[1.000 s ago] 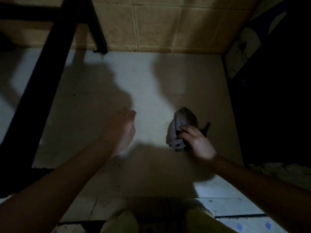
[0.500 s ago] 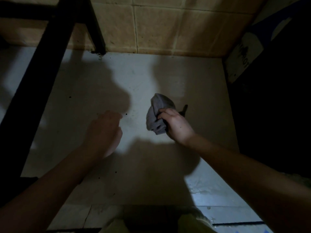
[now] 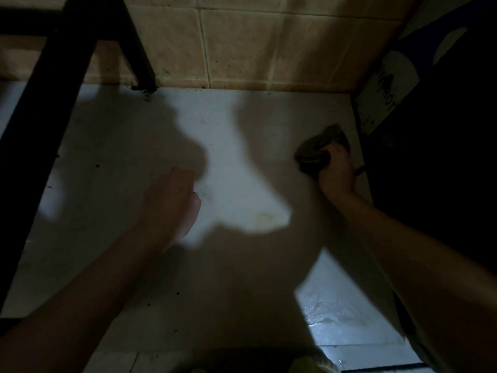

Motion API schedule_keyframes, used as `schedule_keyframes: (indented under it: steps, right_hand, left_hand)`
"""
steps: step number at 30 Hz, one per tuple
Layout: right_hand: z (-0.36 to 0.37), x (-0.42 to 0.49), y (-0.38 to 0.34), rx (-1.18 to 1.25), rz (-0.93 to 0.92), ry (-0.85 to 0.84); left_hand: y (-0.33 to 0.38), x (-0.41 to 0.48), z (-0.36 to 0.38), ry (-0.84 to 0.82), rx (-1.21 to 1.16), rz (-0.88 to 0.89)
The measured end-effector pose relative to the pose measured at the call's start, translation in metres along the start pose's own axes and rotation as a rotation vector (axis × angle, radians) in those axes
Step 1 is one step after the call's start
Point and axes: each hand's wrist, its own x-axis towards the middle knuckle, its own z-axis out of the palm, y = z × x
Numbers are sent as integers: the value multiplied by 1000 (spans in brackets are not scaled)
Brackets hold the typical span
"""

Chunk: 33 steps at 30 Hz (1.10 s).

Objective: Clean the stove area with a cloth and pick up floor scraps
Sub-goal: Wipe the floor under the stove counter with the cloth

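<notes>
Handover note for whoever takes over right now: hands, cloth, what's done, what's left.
Right hand grips the grey cloth at the right edge of the white surface.
Left hand hovers low over the surface, fingers curled; whether it pinches anything is unclear.
Done: wet patch at front right suggests wiping there.
Left: dark specks dot the surface; wipe or pick them up.

Right hand (image 3: 336, 173) clenches cloth (image 3: 317, 149); left hand (image 3: 172, 203) forward, fingers (image 3: 184, 176) curled under.
</notes>
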Motion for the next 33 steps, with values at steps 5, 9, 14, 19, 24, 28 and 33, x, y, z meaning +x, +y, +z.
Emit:
schedule_keyframes:
  steps: [5, 9, 14, 19, 24, 28, 33]
  right_hand:
    - [21, 13, -6, -25, -141, -91]
    - [45, 31, -26, -52, -209, -188]
    - [91, 44, -89, 8, -371, -378]
    - [133, 40, -143, -106, -605, -480]
    - [155, 36, -178, -243, -783, -635]
    - [144, 37, -163, -244, -763, -618]
    - [117, 52, -121, -152, -601, -450]
  left_hand:
    - [1, 11, -3, -35, 40, 35]
    - [-6, 10, -2, -89, 79, 43]
    - [-14, 4, 5, -161, 62, -23]
    - [-24, -6, 7, -152, -10, -78]
    - [-26, -8, 5, -189, 20, -74]
    - [-22, -5, 7, -219, 18, -86]
    - [-19, -6, 14, -199, -2, -80]
